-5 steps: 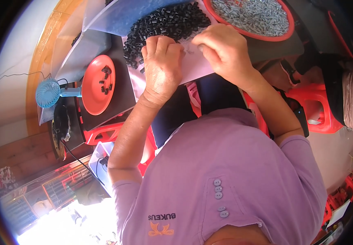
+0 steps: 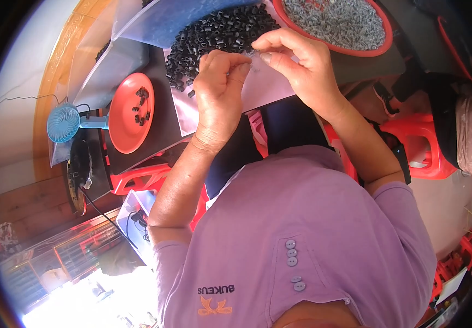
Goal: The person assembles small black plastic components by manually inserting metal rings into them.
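My left hand [image 2: 219,95] is over the near part of a pile of small black tube-shaped pieces [image 2: 214,41]. Its thumb and forefinger are pinched together, and anything between them is too small to make out. To its right is my right hand [image 2: 307,68], above the pale pink sheet [image 2: 263,87] that lies under the pile. The right forefinger and thumb point left toward the left fingertips, with a gap between them. A few small clear or grey bits [image 2: 254,54] show close to the fingertips, too blurred to name.
A red-rimmed round basin [image 2: 381,48] full of small grey pieces stands at the far right. On the left, an orange-red plate [image 2: 124,128] carries a few black pieces, beside a blue fan [image 2: 64,123]. A translucent bin [image 2: 159,24] borders the pile. Red stools [image 2: 419,136] stand nearby.
My right hand has opened from a curled shape, its forefinger now stretched out and apart from the thumb. The left hand has turned slightly, showing its pinched thumb and forefinger.
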{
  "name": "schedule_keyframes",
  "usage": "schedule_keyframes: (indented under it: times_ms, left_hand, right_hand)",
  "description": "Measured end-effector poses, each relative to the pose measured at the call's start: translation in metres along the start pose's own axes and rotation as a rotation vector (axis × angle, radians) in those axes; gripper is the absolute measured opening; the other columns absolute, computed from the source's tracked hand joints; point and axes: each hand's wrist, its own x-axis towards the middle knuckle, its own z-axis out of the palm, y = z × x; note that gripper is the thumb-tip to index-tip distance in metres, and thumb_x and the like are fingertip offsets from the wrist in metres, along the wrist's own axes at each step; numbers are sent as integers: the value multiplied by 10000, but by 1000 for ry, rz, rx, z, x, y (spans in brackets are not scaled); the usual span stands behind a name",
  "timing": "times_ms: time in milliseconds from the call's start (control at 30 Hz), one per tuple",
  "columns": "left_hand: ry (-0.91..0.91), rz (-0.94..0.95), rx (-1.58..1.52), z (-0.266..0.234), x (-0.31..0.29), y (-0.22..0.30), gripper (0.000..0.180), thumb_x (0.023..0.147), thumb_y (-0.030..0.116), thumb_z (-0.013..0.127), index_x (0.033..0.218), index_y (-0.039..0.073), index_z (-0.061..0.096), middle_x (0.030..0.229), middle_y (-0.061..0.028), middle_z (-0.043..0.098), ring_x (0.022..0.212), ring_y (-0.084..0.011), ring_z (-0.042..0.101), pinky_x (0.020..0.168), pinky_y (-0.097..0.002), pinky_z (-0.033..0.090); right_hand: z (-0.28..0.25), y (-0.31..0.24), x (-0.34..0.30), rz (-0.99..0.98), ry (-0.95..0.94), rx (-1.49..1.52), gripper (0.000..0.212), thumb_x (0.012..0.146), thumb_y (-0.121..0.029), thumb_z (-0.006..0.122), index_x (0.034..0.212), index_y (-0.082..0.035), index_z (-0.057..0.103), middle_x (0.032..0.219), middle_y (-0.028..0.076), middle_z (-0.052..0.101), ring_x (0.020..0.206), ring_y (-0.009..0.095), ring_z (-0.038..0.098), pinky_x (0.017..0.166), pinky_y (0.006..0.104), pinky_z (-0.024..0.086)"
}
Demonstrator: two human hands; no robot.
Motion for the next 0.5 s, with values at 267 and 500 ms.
schedule_keyframes:
  times_ms: [267, 500]
  left_hand:
    - [63, -477, -603, -1, -4, 22, 137, 918, 51, 663, 1018, -40, 687, 887, -60, 677, 738, -102, 568, 660, -232, 458]
    - [115, -453, -552, 3, -7, 16, 126, 904, 46, 686, 1000, -36, 686, 890, -58, 681, 729, -83, 564, 613, -215, 443]
  right_hand:
    - [12, -10, 0, 396, -64, 475, 116, 878, 43, 646, 991, 22, 660, 872, 48, 681, 797, 96, 632, 717, 239, 523]
    - [16, -4, 0, 369, -97, 480, 122, 917, 9, 628, 1035, 0, 658, 878, 43, 676, 796, 93, 614, 728, 239, 503]
